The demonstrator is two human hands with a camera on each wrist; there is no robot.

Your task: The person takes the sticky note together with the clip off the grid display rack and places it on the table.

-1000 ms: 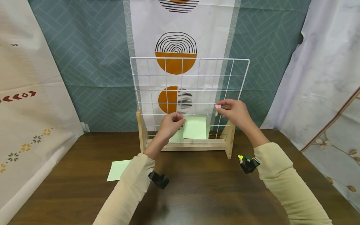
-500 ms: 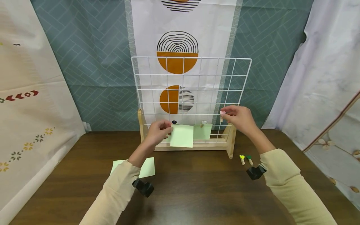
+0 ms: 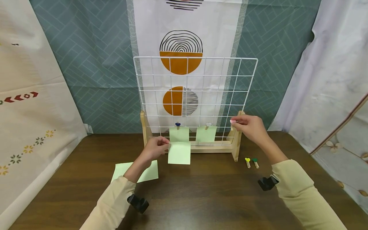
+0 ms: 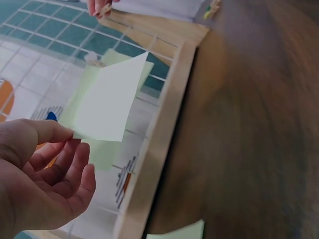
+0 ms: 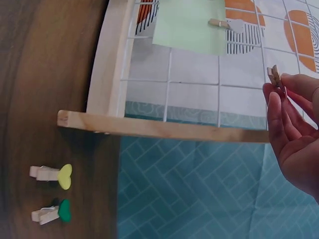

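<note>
My left hand (image 3: 155, 149) pinches a pale green paper square (image 3: 179, 153) by its left edge, in front of the lower part of the white wire grid (image 3: 212, 90). Between thumb and fingertips my right hand (image 3: 250, 128) holds a small wooden clothespin (image 5: 274, 75) with a pink heart (image 3: 233, 121), near the grid's right post. Two more green squares hang on the grid: one paper (image 3: 179, 133) under a dark blue heart clothespin (image 3: 178, 124), the other paper (image 3: 205, 134) under a white heart clothespin (image 3: 208, 125).
On the brown table (image 3: 201, 198), a yellow heart clothespin (image 3: 248, 162) and a green heart clothespin (image 3: 255, 163) lie at right. More green paper (image 3: 149, 172) lies at left, partly under my left forearm. The wooden stand (image 3: 236, 143) bears the grid before a patterned curtain (image 3: 97, 64).
My left hand has drawn the paper square left and down, uncovering both hung papers and their clothespins. My right hand, still pinching the pink heart clothespin, has moved right and down.
</note>
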